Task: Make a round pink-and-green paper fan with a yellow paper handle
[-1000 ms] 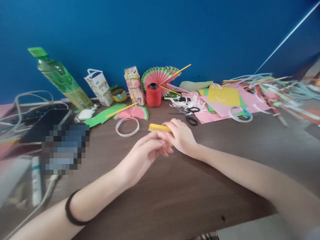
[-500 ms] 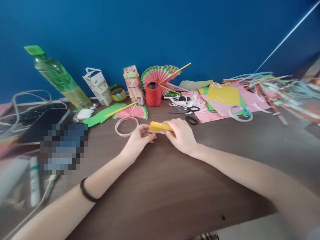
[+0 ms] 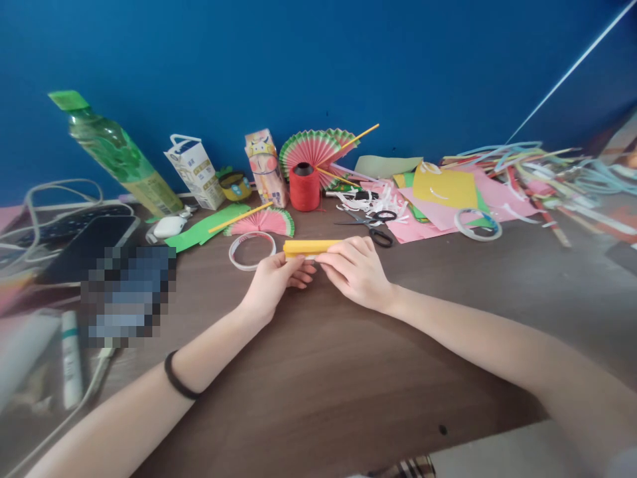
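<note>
A folded yellow paper strip [image 3: 303, 247] lies level just above the brown table [image 3: 318, 372], held by both hands. My left hand [image 3: 273, 282] pinches its left part from below, fingers curled. My right hand [image 3: 355, 269] grips its right end, fingers closed over it. A white tape ring [image 3: 251, 250] lies just left of the strip. Black scissors [image 3: 375, 229] lie behind my right hand.
Along the blue wall stand a green bottle [image 3: 117, 156], a milk carton [image 3: 196, 171], a printed carton [image 3: 266, 167], a red thread spool [image 3: 304, 187] and pink paper fans [image 3: 311, 149]. Coloured paper sheets [image 3: 448, 196] and strips pile at the right. A phone, cables and a tube lie at the left.
My left hand has come forward from beside my right hand and taken hold of the strip's left part. The strip has shifted left and turned level.
</note>
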Tool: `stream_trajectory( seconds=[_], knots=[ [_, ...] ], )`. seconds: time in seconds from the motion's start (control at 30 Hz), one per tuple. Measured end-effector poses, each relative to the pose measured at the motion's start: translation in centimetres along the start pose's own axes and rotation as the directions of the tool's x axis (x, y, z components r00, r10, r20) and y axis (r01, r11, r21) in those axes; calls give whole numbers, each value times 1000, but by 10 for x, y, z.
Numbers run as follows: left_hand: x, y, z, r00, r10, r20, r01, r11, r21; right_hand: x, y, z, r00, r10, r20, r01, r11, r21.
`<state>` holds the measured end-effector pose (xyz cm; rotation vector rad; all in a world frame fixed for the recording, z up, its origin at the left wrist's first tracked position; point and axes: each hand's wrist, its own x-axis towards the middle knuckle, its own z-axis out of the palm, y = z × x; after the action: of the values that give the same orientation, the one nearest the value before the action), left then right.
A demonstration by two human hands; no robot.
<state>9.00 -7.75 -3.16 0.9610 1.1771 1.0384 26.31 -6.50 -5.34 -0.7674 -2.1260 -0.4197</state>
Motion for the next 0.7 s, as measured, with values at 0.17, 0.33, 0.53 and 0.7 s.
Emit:
stream_trajectory(
  seconds=[0.17, 0.33, 0.53, 0.7],
  knots=[
    [-1, -3, -1, 998, 16, 69, -14, 999, -40, 1, 5, 4, 992, 109, 58, -113, 991, 75],
    [-5, -4, 4, 997, 57, 48, -58, 998, 19, 1, 5, 6, 985, 161, 65, -171, 968, 183],
    [-7, -4, 9, 994, 100, 39, -102, 992, 69, 1, 1, 5, 984, 173, 42, -178, 940, 290],
    [-8, -2, 7, 996, 70, 62, -76, 993, 94, 1, 3, 5, 993, 116, 38, -121, 966, 227]
  ],
)
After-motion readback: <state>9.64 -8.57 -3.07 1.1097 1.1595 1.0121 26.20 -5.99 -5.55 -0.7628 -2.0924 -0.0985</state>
